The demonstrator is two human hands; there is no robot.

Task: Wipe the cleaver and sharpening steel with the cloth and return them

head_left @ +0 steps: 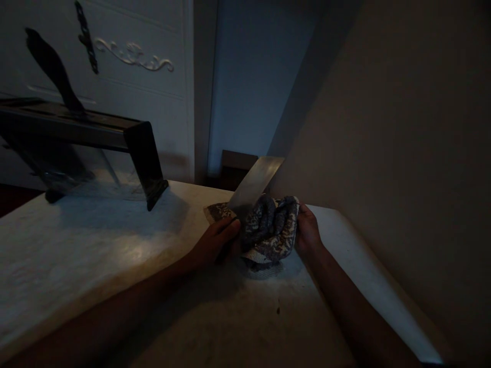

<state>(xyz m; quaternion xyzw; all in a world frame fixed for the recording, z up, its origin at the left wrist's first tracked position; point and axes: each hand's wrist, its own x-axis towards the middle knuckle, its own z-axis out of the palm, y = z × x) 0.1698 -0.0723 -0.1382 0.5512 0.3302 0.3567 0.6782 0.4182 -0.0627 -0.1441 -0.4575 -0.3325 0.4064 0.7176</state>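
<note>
The left hand (pixel 216 238) grasps the knife (pixel 255 182), the right hand (pixel 308 230) the cloth (pixel 274 244); apparent wiping next calls for steady grip.

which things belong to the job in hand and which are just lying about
Apparently in use:
wide silvery metal blade, in the left hand
bunched dark patterned cloth, in the right hand

Seemingly just about:
black rectangular stand with clear panel
long black handle above it
</note>
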